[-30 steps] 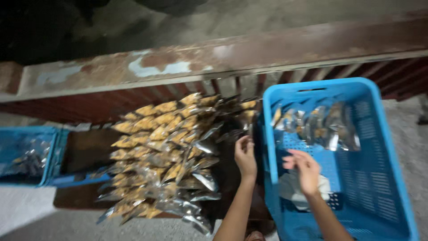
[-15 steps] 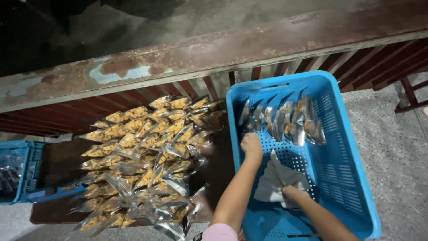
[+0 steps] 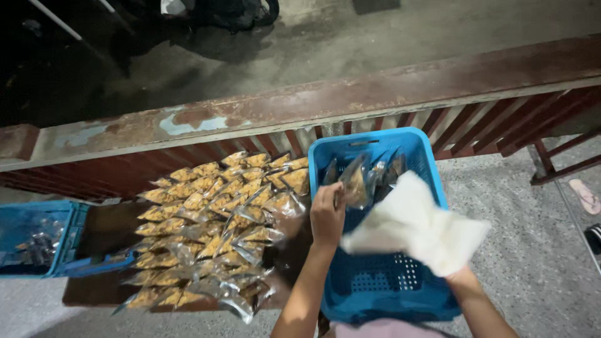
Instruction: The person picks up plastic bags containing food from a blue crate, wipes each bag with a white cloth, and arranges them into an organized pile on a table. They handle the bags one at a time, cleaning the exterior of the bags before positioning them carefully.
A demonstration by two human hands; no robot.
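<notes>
Now left hand [image 3: 327, 216] fingers pinch a snack packet [image 3: 354, 181]; right hand's fingers hidden under white cloth [image 3: 416, 224]

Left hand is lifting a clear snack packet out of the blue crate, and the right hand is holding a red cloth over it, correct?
Not quite: the cloth is white, not red, as the head view shows. The rest holds: the left hand grips a clear snack packet over the blue crate, and the right hand, hidden behind the cloth, holds it above the crate.
</notes>
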